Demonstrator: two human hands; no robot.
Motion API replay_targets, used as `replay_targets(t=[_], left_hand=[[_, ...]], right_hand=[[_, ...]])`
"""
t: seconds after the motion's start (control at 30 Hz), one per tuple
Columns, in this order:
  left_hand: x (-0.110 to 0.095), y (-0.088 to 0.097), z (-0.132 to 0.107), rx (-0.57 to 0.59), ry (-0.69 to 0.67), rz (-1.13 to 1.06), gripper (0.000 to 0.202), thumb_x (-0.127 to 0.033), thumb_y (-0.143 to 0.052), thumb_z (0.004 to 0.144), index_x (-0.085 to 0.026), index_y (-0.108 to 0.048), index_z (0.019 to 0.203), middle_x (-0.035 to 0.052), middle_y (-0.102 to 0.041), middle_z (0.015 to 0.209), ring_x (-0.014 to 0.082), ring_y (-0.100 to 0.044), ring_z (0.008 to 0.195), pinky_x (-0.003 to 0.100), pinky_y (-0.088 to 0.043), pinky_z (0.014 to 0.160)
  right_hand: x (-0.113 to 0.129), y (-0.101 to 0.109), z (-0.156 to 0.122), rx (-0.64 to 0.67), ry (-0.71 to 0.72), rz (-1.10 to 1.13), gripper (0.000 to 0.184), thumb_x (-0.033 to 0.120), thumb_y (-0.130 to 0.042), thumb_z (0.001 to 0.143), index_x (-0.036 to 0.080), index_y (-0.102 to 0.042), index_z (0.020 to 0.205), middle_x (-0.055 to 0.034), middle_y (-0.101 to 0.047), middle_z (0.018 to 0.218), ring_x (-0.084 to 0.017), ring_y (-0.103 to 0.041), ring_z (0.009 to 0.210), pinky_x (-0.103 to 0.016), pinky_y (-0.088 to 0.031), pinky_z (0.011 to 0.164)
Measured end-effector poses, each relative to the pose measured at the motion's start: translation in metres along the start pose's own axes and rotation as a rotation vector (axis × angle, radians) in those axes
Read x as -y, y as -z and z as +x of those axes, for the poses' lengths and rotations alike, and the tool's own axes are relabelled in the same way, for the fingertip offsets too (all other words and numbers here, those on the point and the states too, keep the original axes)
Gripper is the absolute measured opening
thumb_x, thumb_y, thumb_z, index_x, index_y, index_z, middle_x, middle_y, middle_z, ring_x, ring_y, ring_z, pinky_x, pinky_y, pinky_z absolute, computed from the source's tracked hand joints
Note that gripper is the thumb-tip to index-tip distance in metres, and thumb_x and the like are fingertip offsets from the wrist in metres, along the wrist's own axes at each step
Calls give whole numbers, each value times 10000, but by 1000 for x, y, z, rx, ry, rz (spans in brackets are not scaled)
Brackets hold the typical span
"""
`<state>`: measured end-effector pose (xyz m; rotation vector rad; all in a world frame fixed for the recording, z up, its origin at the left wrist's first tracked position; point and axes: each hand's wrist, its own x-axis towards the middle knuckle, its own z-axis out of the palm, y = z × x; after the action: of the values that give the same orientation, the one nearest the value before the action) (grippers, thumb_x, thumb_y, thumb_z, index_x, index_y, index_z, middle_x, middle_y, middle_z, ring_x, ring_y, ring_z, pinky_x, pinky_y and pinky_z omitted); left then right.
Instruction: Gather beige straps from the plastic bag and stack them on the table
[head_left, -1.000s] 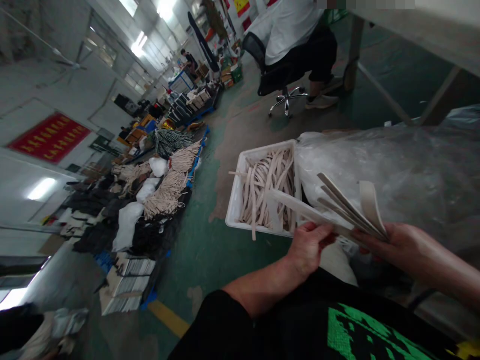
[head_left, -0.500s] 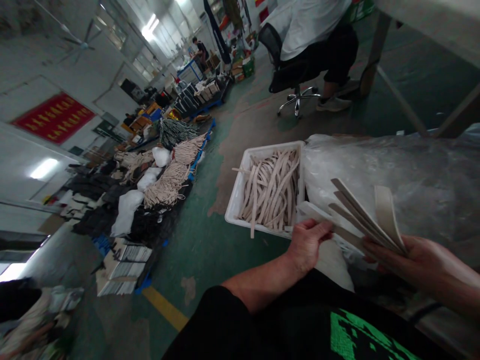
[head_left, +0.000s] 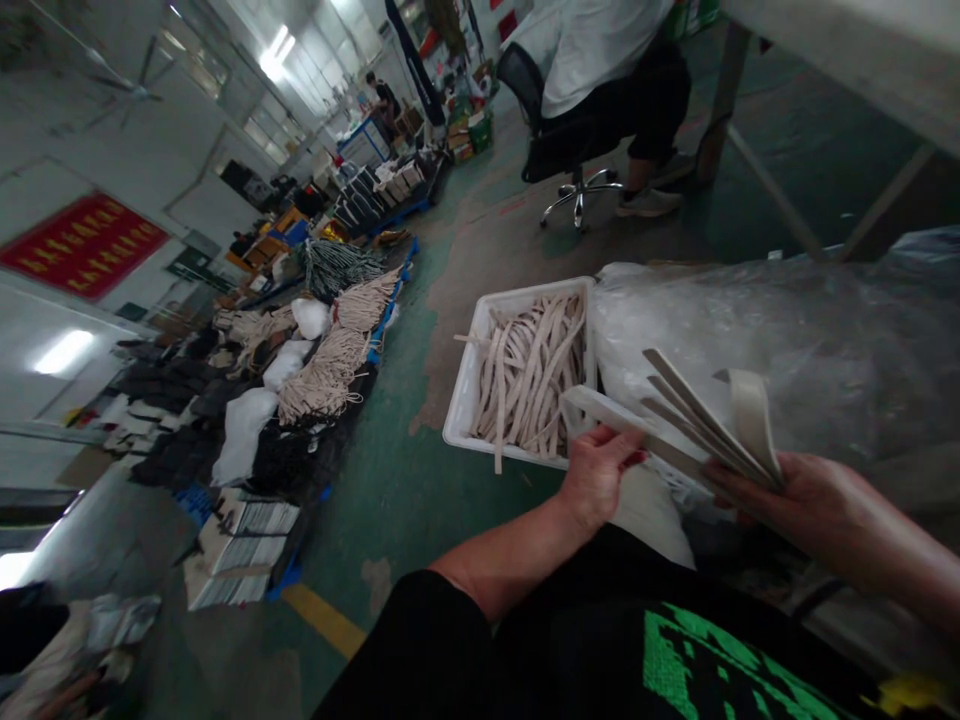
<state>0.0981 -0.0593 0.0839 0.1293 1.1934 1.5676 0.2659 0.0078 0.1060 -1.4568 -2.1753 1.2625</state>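
My left hand point(head_left: 596, 478) pinches a flat pale strap point(head_left: 675, 456) between thumb and fingers, and a light end of it sticks out beyond them toward the tub. My right hand point(head_left: 817, 505) is closed around the other part of that strap and around several more beige straps point(head_left: 699, 412), which fan out upward. One strap point(head_left: 752, 405) in that bunch bends over in a loop. Just past my left hand stands a white plastic tub point(head_left: 459, 405), heaped with loose beige straps point(head_left: 534, 365); a few hang over its rim.
Clear plastic sheeting point(head_left: 697, 310) covers a pile right of the tub. A person in a white top point(head_left: 600, 50) sits on a black swivel chair point(head_left: 536, 155) beside a table point(head_left: 840, 60). Bundles of straps point(head_left: 326, 370) lie on pallets to the left.
My left hand has shifted slightly left toward the tub, and the strap's light end now shows more plainly past its fingers. My right hand keeps its bunch. The whole view has moved slightly.
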Motion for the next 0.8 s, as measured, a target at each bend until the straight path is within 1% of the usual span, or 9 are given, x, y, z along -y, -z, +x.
replay_targets(t=[0.1, 0.23, 0.3, 0.4, 0.47, 0.53, 0.63, 0.7, 0.8], left_hand=[[6, -3, -3, 71, 45, 39, 413, -399, -946, 506, -137, -720, 733, 21, -694, 763, 119, -594, 680, 280, -451, 714], [-3, 1, 7, -49, 5, -30, 374, -318, -945, 528, -129, -683, 716, 0, -669, 727, 85, -586, 650, 233, -429, 667], [-6, 2, 11, -60, 6, -48, 378, -304, -951, 529, -130, -679, 726, -6, -674, 728, 75, -587, 644, 215, -427, 650], [3, -1, 5, 43, 55, -13, 405, -351, -960, 523, -135, -693, 737, 2, -686, 745, 82, -601, 652, 215, -458, 652], [11, -4, 0, 94, 64, 18, 401, -377, -953, 529, -136, -699, 724, 8, -685, 745, 91, -608, 660, 222, -474, 659], [11, -6, -1, 74, 41, 25, 383, -361, -945, 534, -138, -708, 736, 12, -689, 760, 94, -612, 666, 223, -472, 662], [2, -4, 6, -5, 14, -7, 358, -286, -938, 539, -136, -710, 770, 6, -695, 766, 83, -609, 655, 215, -454, 658], [-6, -2, 11, -13, 33, -22, 350, -256, -938, 546, -133, -704, 775, 3, -698, 754, 78, -611, 644, 209, -454, 651], [-11, -2, 10, 5, 86, -38, 365, -264, -948, 540, -141, -693, 770, 0, -698, 724, 84, -617, 622, 203, -468, 624]], right_hand=[[3, -1, 1, 99, -42, 59, 607, 805, -464, 696, 230, -642, 616, -80, -657, 524, -248, -626, 508, -324, -432, 457], [-7, 3, -2, 186, -17, 109, 602, 794, -495, 722, 220, -649, 626, -85, -652, 524, -219, -582, 477, -313, -394, 443], [-11, 3, -3, 181, 4, 118, 599, 781, -501, 752, 216, -644, 613, -83, -651, 522, -209, -578, 475, -308, -403, 455], [-8, 1, -2, 142, 27, 125, 594, 766, -524, 778, 202, -656, 644, -82, -677, 560, -216, -623, 526, -300, -444, 501], [-4, 1, -2, 157, 29, 153, 593, 763, -544, 777, 191, -678, 695, -84, -707, 615, -220, -650, 566, -296, -467, 527], [-2, 4, -3, 183, 26, 188, 591, 760, -549, 778, 187, -682, 717, -80, -707, 621, -213, -646, 565, -290, -463, 523], [-2, 11, -7, 208, 30, 201, 591, 767, -544, 775, 198, -651, 656, -63, -664, 553, -187, -601, 512, -282, -430, 505], [-2, 14, -10, 192, 25, 189, 614, 799, -551, 744, 205, -623, 605, -58, -643, 524, -176, -576, 489, -280, -408, 495], [-2, 16, -12, 192, -3, 228, 642, 832, -587, 690, 199, -637, 593, -41, -602, 485, -152, -515, 443, -269, -356, 450]])
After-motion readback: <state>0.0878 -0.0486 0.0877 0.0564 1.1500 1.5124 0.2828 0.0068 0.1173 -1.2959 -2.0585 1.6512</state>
